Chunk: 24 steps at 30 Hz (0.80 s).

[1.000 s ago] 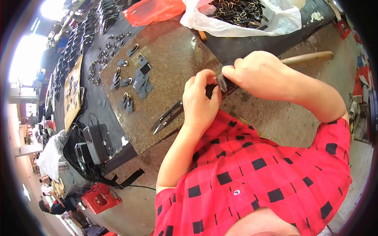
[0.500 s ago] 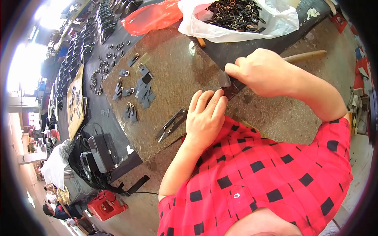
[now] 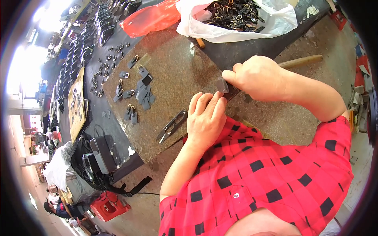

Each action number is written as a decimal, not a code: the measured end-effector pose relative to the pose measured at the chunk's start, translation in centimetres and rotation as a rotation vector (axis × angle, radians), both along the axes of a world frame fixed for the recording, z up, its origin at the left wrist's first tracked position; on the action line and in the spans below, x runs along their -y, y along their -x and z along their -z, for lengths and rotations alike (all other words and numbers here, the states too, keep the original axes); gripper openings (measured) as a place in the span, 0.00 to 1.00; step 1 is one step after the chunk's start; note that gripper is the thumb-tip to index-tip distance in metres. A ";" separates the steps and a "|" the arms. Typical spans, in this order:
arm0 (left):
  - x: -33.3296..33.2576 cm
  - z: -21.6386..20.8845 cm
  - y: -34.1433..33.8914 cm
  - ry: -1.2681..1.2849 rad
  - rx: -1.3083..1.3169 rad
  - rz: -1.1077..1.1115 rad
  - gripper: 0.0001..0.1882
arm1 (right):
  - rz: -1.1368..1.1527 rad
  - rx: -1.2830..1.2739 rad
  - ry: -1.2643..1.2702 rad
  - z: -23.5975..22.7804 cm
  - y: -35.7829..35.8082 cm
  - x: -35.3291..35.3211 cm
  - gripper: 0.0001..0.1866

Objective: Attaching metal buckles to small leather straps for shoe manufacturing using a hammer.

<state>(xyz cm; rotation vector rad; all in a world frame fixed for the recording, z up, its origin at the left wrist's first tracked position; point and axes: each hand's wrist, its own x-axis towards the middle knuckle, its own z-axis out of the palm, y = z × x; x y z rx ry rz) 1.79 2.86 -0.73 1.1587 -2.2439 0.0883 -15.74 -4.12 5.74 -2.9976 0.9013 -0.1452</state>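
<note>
My right hand [image 3: 260, 78] is closed round the wooden handle [image 3: 301, 61] of a hammer, whose grey metal head [image 3: 222, 85] is low over the near right corner of a brown stone slab [image 3: 173, 67]. Right beside that head, the bent fingertips of my left hand [image 3: 205, 118] press together at the slab's edge; its thumb is hidden, and whatever it holds is too small to make out. Black thread snips [image 3: 172, 126] lie by the left hand. Farther left on the slab are dark flat tabs [image 3: 143, 94] and several tabs with metal clasps [image 3: 131, 114].
A white plastic bag [image 3: 236, 37] full of clasped tabs stands at the far side, beside a red plastic bag [image 3: 149, 19]. Rows of black pieces [image 3: 75, 59] cover the table to the left. A black bag with devices [image 3: 96, 157] sits at its near left edge.
The hammer head and my right hand have come down slightly toward the left fingertips. My left hand stays nearly in place; the tabs and snips have not moved on the slab.
</note>
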 end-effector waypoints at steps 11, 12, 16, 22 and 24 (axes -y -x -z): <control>0.3 -0.4 0.4 0.014 -0.024 0.014 0.14 | 0.032 0.009 0.003 0.1 0.3 0.4 0.08; 0.4 -0.5 0.4 0.022 -0.039 0.027 0.13 | 0.036 0.028 0.032 0.1 0.4 0.5 0.08; 1.0 -1.4 0.3 -0.023 -0.095 0.042 0.12 | 0.128 0.281 0.041 -0.5 1.5 -0.2 0.09; 2.2 -1.1 0.6 -0.156 -0.227 0.023 0.12 | 0.142 0.070 -0.048 1.0 1.3 -1.2 0.09; 2.6 -1.5 0.8 -0.150 -0.172 -0.005 0.13 | 0.150 0.051 -0.073 1.0 1.5 -0.9 0.10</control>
